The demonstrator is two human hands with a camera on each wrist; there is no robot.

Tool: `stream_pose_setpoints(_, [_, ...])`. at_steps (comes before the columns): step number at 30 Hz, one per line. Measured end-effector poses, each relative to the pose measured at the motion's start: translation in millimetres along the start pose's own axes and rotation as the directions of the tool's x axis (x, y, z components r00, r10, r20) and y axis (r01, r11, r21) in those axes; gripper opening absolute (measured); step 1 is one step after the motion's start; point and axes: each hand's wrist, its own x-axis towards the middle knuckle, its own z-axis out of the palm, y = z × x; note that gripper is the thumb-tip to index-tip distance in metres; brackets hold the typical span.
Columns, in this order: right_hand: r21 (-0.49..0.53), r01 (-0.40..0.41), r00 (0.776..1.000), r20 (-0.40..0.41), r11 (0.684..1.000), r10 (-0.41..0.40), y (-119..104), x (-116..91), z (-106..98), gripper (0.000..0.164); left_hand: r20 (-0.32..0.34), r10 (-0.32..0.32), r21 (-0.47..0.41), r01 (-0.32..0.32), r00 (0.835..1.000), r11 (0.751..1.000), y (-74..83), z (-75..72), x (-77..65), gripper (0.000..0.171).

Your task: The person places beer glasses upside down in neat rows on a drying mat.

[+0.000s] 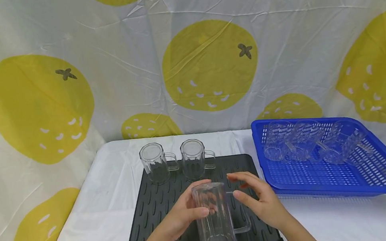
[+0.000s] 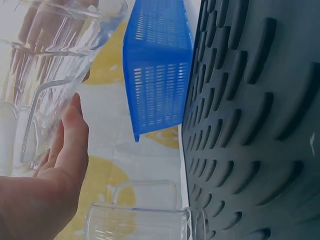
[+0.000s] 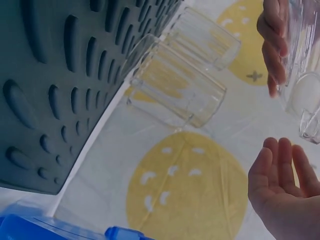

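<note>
A clear glass mug (image 1: 216, 230) is held above the dark ridged mat (image 1: 145, 219), its handle pointing right in the head view. My left hand (image 1: 182, 212) grips it, thumb on the near side and fingers around the far side. Close to the handle, my right hand (image 1: 262, 198) has its fingers loosely bent and apart. The right wrist view shows a gap between that hand (image 3: 285, 195) and the mug (image 3: 302, 55). Two similar mugs, one on the left (image 1: 156, 167) and another beside it (image 1: 193, 162), stand at the mat's far edge with handles to the right.
A blue plastic basket (image 1: 338, 185) sits to the right of the mat, with several clear glass mugs (image 1: 299, 149) lying in it. White cloth (image 1: 94, 229) covers the table. Behind hangs a curtain (image 1: 128, 64) printed with yellow fruit.
</note>
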Motion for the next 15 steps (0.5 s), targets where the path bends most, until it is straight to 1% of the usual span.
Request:
stream_pose_setpoints(5, [0.017, -0.015, 1.0, 0.003, 1.0, 0.015, -0.7, -1.5, -1.4, 0.041, 0.033, 0.051, 0.044, -0.052, 0.998, 0.998, 0.7, -3.7, -0.8, 0.084])
stream_pose_setpoints(10, [0.018, -0.021, 1.0, 0.021, 1.0, 0.021, -1.0, -2.4, -2.2, 0.04, 0.088, 0.107, 0.067, -0.113, 0.99, 0.991, 1.2, -5.7, -2.7, 0.085])
stream_pose_setpoints(15, [0.012, -0.008, 0.999, 0.049, 1.0, 0.008, -1.6, -3.1, -2.8, 0.041, 0.114, 0.144, 0.106, -0.156, 0.983, 0.982, 2.6, -6.5, -3.4, 0.088])
